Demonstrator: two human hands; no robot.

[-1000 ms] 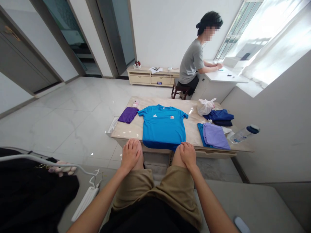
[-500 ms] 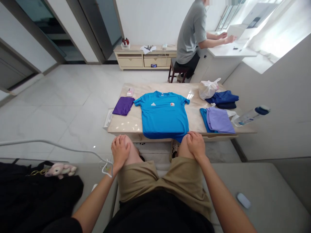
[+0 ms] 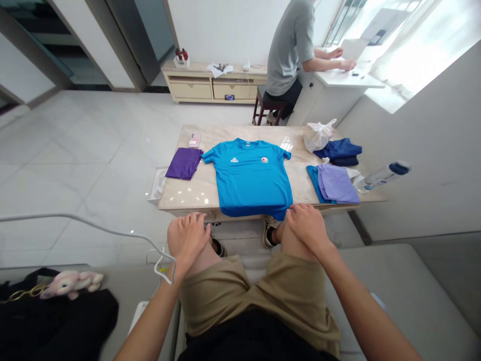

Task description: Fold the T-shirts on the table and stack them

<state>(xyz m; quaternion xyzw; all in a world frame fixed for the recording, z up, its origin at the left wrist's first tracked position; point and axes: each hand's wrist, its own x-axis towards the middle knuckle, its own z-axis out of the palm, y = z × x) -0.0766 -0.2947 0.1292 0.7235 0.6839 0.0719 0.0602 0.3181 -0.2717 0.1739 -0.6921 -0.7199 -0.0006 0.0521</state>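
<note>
My left hand (image 3: pixel 191 237) rests on my left knee, fingers spread and holding nothing. On the other knee lies my right hand (image 3: pixel 306 224), also open, just below the hem of a blue T-shirt (image 3: pixel 252 175). The shirt is spread face up on the low table (image 3: pixel 188 196), its bottom edge hanging over the near side. Left of it are a folded purple cloth (image 3: pixel 184 163) and a pink phone (image 3: pixel 194 140). To its right, a folded lilac cloth (image 3: pixel 338 184) lies partly over a blue one.
Dark blue clothes (image 3: pixel 340 150), a white plastic bag (image 3: pixel 317 134) and a clear bottle (image 3: pixel 383 176) are at the table's right. A person (image 3: pixel 291 47) sits at a white desk behind. A cable (image 3: pixel 93 225) crosses the left; a plush toy (image 3: pixel 71 284) lies on the sofa.
The view has shifted slightly, so the room's objects sit a little further left. Both hands stay on the knees, and the shirt lies as before.
</note>
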